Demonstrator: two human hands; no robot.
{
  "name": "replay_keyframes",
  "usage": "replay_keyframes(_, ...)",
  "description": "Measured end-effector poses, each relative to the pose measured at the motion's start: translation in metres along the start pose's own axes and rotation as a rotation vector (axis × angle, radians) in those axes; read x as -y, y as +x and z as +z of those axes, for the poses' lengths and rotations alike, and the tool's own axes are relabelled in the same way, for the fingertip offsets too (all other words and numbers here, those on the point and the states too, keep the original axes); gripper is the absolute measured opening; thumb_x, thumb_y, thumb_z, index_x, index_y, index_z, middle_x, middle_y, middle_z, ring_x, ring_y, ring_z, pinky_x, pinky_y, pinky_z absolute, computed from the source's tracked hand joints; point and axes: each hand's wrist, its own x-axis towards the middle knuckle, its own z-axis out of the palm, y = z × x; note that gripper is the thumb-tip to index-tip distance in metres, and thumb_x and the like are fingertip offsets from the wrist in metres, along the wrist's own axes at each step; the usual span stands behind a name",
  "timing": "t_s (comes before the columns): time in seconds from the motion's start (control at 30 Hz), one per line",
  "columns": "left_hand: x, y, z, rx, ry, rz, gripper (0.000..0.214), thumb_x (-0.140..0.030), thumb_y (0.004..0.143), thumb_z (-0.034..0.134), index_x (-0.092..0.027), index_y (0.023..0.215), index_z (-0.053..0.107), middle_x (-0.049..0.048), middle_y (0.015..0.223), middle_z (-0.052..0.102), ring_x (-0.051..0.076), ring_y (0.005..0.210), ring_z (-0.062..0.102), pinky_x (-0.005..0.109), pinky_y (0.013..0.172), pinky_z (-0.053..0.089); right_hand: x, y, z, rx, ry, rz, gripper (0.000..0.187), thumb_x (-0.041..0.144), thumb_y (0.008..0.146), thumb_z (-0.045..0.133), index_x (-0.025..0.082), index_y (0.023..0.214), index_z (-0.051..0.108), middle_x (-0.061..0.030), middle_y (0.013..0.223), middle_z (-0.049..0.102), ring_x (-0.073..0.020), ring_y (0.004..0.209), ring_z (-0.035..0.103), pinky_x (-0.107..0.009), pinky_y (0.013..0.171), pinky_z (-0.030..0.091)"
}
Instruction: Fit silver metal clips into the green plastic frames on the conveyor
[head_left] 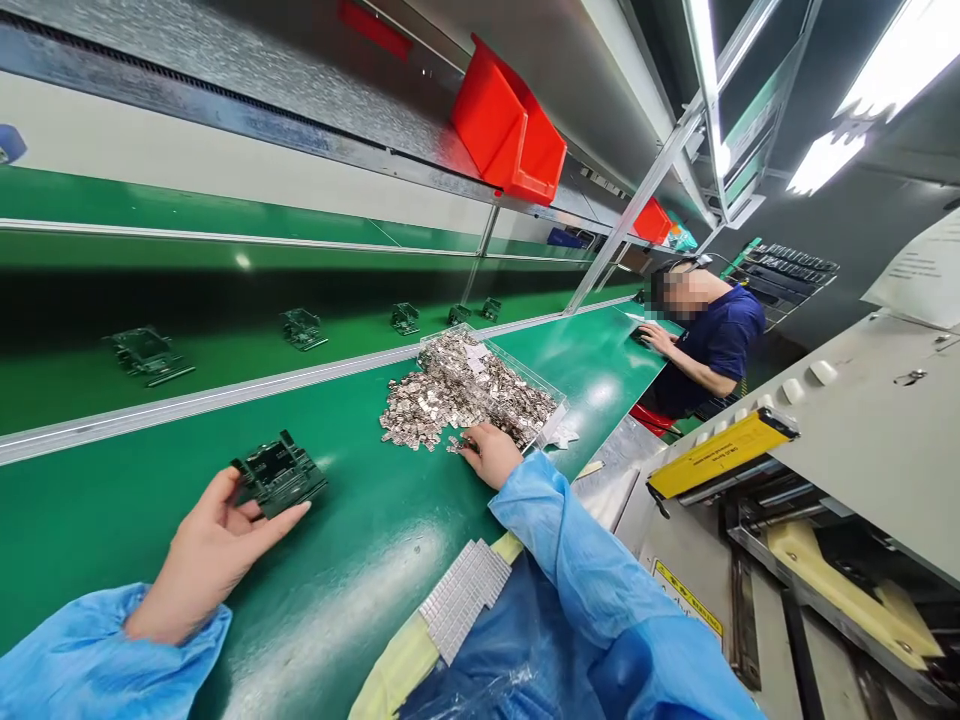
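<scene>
My left hand [217,550] grips a dark green circuit board assembly [283,476] between thumb and fingers, holding it above the green bench at the left. My right hand [491,455] reaches to the near edge of a heap of small silvery metal pieces [424,405]. Its fingers are pinched together at a small metal piece [454,443]; the fingertips partly hide it. The heap spills out of a clear shallow tray [551,425] whose right side shows beside my right hand. Blue sleeves cover both forearms.
Several board assemblies [301,328] stand on the green strip behind a metal rail [225,398]. A red bin [510,130] sits on the overhead shelf. Near my lap lies a block of small grey squares [465,598]. A co-worker [709,330] works farther along; machinery [825,540] stands at right.
</scene>
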Motion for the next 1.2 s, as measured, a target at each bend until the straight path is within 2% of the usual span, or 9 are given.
replay_keyframes(0.2,0.006,-0.032,0.028,0.005,-0.197,-0.172,0.064,-0.02,0.035,0.091,-0.023,0.083,0.05,-0.003,0.086,0.067,0.016,0.078,0.069,0.021,0.069,0.06,0.003,0.008,-0.001,0.107,-0.035,0.032,0.008,0.02,0.09,0.059,0.014,0.092,0.065,-0.0111,0.1,0.065,-0.0221,0.089,0.065,-0.029,0.076,0.05)
replay_keyframes(0.33,0.016,-0.05,0.059,0.08,-0.265,-0.224,0.068,-0.023,0.039,0.091,-0.023,0.094,0.051,-0.0026,0.087,0.066,0.017,0.077,0.069,0.022,0.065,0.061,0.012,0.019,-0.006,0.189,-0.075,0.006,0.01,0.016,0.081,0.065,0.011,0.089,0.067,-0.0175,0.096,0.067,-0.0296,0.086,0.066,-0.035,0.072,0.051)
replay_keyframes(0.53,0.014,-0.061,0.103,0.235,-0.31,-0.167,0.066,-0.025,0.049,0.089,-0.024,0.101,0.048,0.0016,0.103,0.067,0.018,0.084,0.069,0.024,0.065,0.06,0.024,0.027,-0.012,0.231,-0.068,-0.013,0.024,0.002,0.068,0.067,0.009,0.091,0.067,-0.0198,0.093,0.069,-0.0322,0.085,0.066,-0.038,0.073,0.052)
replay_keyframes(0.63,0.016,-0.06,0.109,0.263,-0.326,-0.159,0.068,-0.025,0.047,0.089,-0.023,0.099,0.046,0.0026,0.104,0.066,0.017,0.077,0.07,0.025,0.064,0.059,0.019,0.017,-0.019,0.154,-0.012,0.001,0.027,0.0,0.07,0.062,0.011,0.094,0.066,-0.0184,0.097,0.068,-0.0302,0.088,0.066,-0.037,0.075,0.051)
replay_keyframes(0.77,0.023,-0.057,0.102,0.297,-0.336,-0.159,0.07,-0.025,0.049,0.089,-0.022,0.105,0.046,0.0035,0.101,0.066,0.018,0.085,0.07,0.029,0.081,0.059,0.011,-0.023,-0.028,-0.028,0.171,0.065,0.026,0.007,0.086,0.045,0.014,0.106,0.06,-0.0096,0.09,0.068,-0.0206,0.081,0.067,-0.031,0.073,0.053)
replay_keyframes(0.87,0.025,-0.059,0.098,0.322,-0.377,-0.182,0.072,-0.028,0.052,0.088,-0.023,0.11,0.046,0.0057,0.104,0.066,0.022,0.094,0.069,0.034,0.086,0.058,0.019,-0.067,-0.029,-0.18,0.825,0.176,0.017,0.026,0.088,0.052,0.017,0.101,0.059,-0.0028,0.074,0.065,-0.0171,0.066,0.067,-0.027,0.059,0.054)
replay_keyframes(0.97,0.026,-0.064,0.099,0.35,-0.408,-0.197,0.071,-0.032,0.054,0.088,-0.025,0.112,0.047,0.0078,0.108,0.066,0.026,0.1,0.067,0.037,0.087,0.058,0.044,-0.103,-0.024,-0.19,1.358,0.299,0.027,0.042,0.076,0.069,0.018,0.087,0.061,-0.0029,0.071,0.067,-0.0182,0.062,0.066,-0.026,0.051,0.051)
replay_keyframes(1.07,0.028,-0.07,0.099,0.399,-0.395,-0.147,0.065,-0.032,0.058,0.086,-0.025,0.112,0.049,0.008,0.109,0.065,0.027,0.1,0.067,0.038,0.085,0.059,0.071,-0.119,-0.018,-0.25,1.427,0.333,0.024,0.041,0.073,0.072,0.019,0.078,0.065,-0.0044,0.074,0.066,-0.0187,0.067,0.064,-0.026,0.054,0.048)
replay_keyframes(1.2,0.034,-0.074,0.096,0.476,-0.355,0.004,0.052,-0.029,0.07,0.079,-0.024,0.114,0.05,0.0065,0.109,0.065,0.022,0.096,0.067,0.032,0.085,0.058,0.09,-0.118,-0.012,-0.416,1.219,0.289,0.01,0.028,0.073,0.069,0.02,0.07,0.07,-0.007,0.092,0.062,-0.02,0.085,0.058,-0.029,0.065,0.045)
